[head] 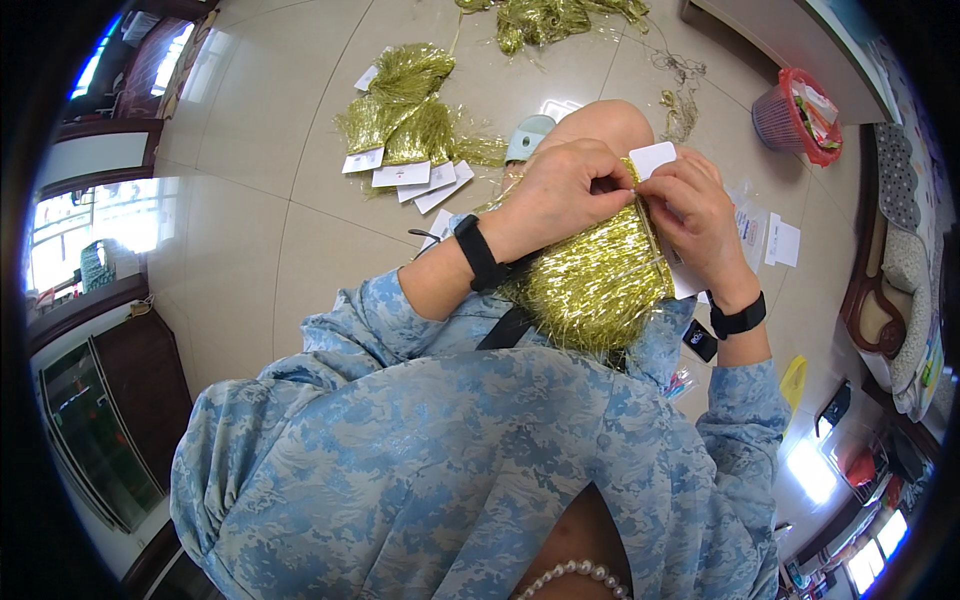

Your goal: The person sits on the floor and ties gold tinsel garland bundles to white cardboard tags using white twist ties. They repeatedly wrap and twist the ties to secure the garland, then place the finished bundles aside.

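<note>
A bundle of gold tinsel fringe (600,277) lies across my lap, its loose strands hanging toward my body. My left hand (570,187) pinches the bound edge of the fringe with thumb and forefinger. Right beside it, my right hand (694,202) grips the same edge, and the fingertips of both hands almost meet at a tiny white spot. A white card (652,159) sticks up behind the right fingers. The lower part of a white card (684,281) shows under that hand. What exactly the fingertips hold is too small to tell.
Finished-looking tinsel bundles (416,127) with white cards (401,174) lie on the tiled floor at left. Loose tinsel (544,22) lies farther ahead. A red-rimmed basket (795,116) stands at right, near tangled thread (679,67). A black phone-like object (700,341) sits below my right wrist.
</note>
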`<state>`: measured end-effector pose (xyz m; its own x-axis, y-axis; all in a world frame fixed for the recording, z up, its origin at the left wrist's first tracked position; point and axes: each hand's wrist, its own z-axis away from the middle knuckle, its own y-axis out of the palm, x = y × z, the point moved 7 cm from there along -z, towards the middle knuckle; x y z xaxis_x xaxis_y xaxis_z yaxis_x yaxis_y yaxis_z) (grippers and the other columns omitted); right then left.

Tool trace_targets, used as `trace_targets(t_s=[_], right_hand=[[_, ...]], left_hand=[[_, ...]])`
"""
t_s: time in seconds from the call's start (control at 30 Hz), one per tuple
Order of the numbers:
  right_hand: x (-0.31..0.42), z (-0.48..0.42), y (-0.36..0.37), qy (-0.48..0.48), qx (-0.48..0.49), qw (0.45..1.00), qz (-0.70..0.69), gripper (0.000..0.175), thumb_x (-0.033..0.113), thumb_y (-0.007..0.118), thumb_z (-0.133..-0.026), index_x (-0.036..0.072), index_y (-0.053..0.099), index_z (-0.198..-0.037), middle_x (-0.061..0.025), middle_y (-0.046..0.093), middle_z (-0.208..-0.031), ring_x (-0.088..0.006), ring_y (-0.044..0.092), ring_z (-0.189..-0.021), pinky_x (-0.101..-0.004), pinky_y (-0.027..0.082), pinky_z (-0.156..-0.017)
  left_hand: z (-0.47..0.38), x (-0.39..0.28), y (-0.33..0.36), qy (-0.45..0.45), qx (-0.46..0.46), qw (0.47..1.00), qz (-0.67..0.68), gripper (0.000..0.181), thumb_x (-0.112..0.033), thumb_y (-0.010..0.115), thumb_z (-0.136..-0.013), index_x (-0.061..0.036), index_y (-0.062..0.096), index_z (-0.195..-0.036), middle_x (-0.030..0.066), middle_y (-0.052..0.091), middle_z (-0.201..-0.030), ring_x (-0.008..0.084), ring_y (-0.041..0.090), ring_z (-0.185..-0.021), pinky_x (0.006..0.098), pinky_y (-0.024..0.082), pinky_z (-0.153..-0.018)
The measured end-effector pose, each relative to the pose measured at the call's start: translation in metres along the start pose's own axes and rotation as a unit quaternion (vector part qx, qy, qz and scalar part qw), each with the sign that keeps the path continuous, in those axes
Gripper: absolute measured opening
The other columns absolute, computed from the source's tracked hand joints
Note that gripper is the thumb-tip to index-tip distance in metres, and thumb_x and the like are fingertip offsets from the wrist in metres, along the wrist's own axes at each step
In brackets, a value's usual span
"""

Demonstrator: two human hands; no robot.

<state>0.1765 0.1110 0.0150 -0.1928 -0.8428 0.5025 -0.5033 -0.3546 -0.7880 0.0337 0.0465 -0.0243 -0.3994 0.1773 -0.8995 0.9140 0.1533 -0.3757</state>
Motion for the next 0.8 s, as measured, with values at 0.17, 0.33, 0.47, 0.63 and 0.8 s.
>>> trace_targets(t_s=[0.17,0.33,0.47,0.63,0.8], right_hand=[[0.012,-0.005,-0.003,-0.052,0.0,0.998,0.039,0.02,0.003,0.076,-0.079,0.008,0.07,-0.097,-0.0084,0.066,-0.093,-0.0313,0.065,-0.097,-0.0506,0.047,-0.107],[0.015,-0.008,-0.003,-0.057,-0.006,0.998,0.019,0.021,0.001,0.074,-0.078,0.007,0.068,-0.096,-0.0101,0.065,-0.092,-0.0326,0.065,-0.096,-0.0493,0.049,-0.107],[0.009,-0.009,0.001,-0.029,0.003,1.0,-0.008,0.017,0.002,0.074,-0.079,0.007,0.066,-0.094,-0.0111,0.065,-0.09,-0.0334,0.065,-0.095,-0.0475,0.048,-0.106],[-0.003,-0.007,-0.001,0.025,0.01,0.998,-0.057,0.014,0.005,0.075,-0.081,0.007,0.064,-0.09,-0.0105,0.065,-0.088,-0.0331,0.063,-0.089,-0.0438,0.049,-0.091],[-0.001,-0.007,-0.001,-0.003,0.01,0.999,-0.043,0.013,0.006,0.075,-0.081,0.006,0.064,-0.088,-0.0103,0.064,-0.086,-0.0328,0.062,-0.088,-0.0429,0.047,-0.085]], left_hand=[[-0.001,0.0,0.004,-0.025,0.001,1.0,0.007,0.01,-0.007,0.076,-0.085,-0.0012,0.073,-0.093,0.0088,0.069,-0.084,0.017,0.067,-0.075,0.0298,0.055,-0.068],[-0.002,0.004,0.006,-0.041,0.007,0.999,0.016,0.013,-0.012,0.074,-0.084,-0.001,0.074,-0.09,0.0157,0.071,-0.086,0.0293,0.069,-0.08,0.0383,0.055,-0.073],[-0.003,0.002,0.005,-0.002,0.005,1.0,0.012,0.014,-0.014,0.075,-0.084,-0.0014,0.074,-0.089,0.0154,0.072,-0.086,0.0299,0.069,-0.08,0.0388,0.055,-0.074],[-0.001,0.001,0.004,-0.002,0.021,1.0,-0.013,0.013,-0.012,0.078,-0.085,-0.0021,0.073,-0.092,0.011,0.072,-0.086,0.024,0.068,-0.081,0.0346,0.055,-0.073],[-0.002,-0.002,0.003,-0.008,0.015,1.0,-0.005,0.015,-0.017,0.077,-0.084,-0.0021,0.074,-0.089,0.0147,0.072,-0.083,0.0298,0.069,-0.08,0.0393,0.054,-0.073]])
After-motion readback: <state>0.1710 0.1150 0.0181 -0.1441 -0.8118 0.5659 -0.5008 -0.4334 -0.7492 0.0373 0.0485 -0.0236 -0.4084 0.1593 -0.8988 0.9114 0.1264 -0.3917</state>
